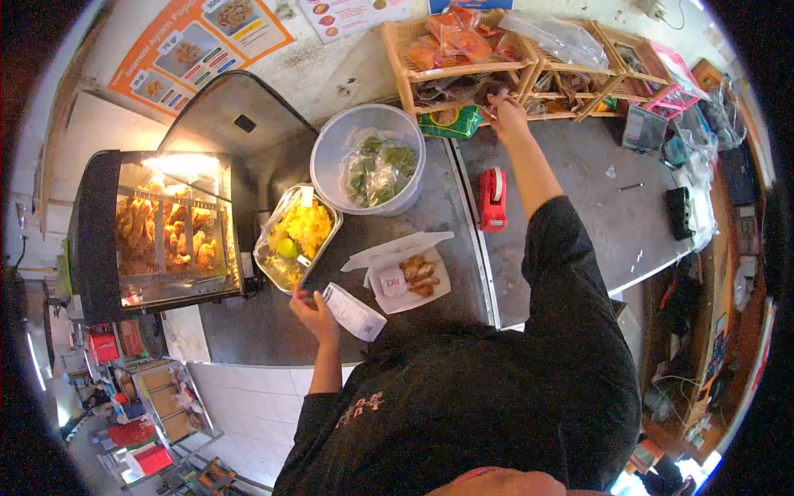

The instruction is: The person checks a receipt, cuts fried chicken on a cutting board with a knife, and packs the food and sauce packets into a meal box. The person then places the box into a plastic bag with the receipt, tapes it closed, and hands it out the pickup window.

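My right hand [506,117] reaches into the lower level of a wicker rack [404,78], its fingers closed at some dark packets [459,89]; what they grip is too small to make out. Just below it lies a green packet [453,122]. My left hand [314,316] is over the counter with fingers apart, beside a white printed paper [354,312]. An open white box [408,299] in front of me holds pieces of fried chicken [420,276] and a wrapped white packet [393,282].
A metal tray [263,263] of yellow rice with a green-handled scoop stands near a lit fried-chicken warmer [169,231]. Behind are a clear bucket [331,178] with bagged greens and a red tape dispenser [493,201]. A pen [630,187] lies right.
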Action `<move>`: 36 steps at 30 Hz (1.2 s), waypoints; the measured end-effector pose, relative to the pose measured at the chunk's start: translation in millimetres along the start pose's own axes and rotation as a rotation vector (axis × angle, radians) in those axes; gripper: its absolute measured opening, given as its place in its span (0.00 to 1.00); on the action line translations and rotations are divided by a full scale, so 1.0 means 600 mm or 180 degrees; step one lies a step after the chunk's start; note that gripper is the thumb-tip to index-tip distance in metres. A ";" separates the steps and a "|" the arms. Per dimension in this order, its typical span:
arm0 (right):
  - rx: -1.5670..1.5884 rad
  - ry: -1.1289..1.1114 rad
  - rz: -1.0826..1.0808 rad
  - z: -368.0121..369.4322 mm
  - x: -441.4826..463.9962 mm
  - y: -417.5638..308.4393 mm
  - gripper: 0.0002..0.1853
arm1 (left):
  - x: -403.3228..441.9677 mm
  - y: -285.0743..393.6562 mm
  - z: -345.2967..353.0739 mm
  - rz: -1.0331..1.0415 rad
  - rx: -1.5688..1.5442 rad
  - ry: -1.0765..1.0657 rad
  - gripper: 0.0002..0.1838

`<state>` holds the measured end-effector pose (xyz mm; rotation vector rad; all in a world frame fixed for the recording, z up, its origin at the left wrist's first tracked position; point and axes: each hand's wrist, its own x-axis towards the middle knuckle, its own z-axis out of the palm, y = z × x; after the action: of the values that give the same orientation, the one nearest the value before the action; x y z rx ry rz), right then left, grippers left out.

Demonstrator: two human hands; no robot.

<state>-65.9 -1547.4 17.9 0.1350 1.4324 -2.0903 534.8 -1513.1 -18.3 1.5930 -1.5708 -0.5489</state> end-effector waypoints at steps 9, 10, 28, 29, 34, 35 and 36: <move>-0.1419 -0.1689 -0.1379 -0.089 -0.229 -0.196 0.11 | 0.053 0.471 0.102 0.2979 -0.1381 -0.1758 0.13; -0.1431 -0.1663 -0.1400 -0.095 -0.266 -0.223 0.11 | 0.053 0.520 0.118 0.2973 -0.1490 -0.1815 0.12; -0.3734 -0.2851 -0.1942 -0.121 -0.570 -0.279 0.08 | -0.068 0.606 0.088 0.2933 -0.1282 -0.3104 0.07; -0.3536 -0.2764 -0.2030 -0.113 -0.575 -0.272 0.07 | -0.064 0.602 0.080 0.2820 -0.1302 -0.3107 0.08; -0.3351 -0.2642 -0.2950 -0.096 -0.578 -0.223 0.10 | -0.058 0.564 0.062 0.2299 -0.1023 -0.3069 0.07; -0.3440 -0.2672 -0.2838 -0.094 -0.582 -0.217 0.10 | -0.061 0.557 0.062 0.2462 -0.1137 -0.2912 0.07; -0.3531 -0.2701 -0.2726 -0.092 -0.588 -0.213 0.10 | -0.065 0.551 0.062 0.2623 -0.1254 -0.2753 0.06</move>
<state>142.6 -1322.3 240.6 -1.7875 1.9271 -1.1705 299.2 -1449.3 211.2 0.2892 -2.3402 -1.0459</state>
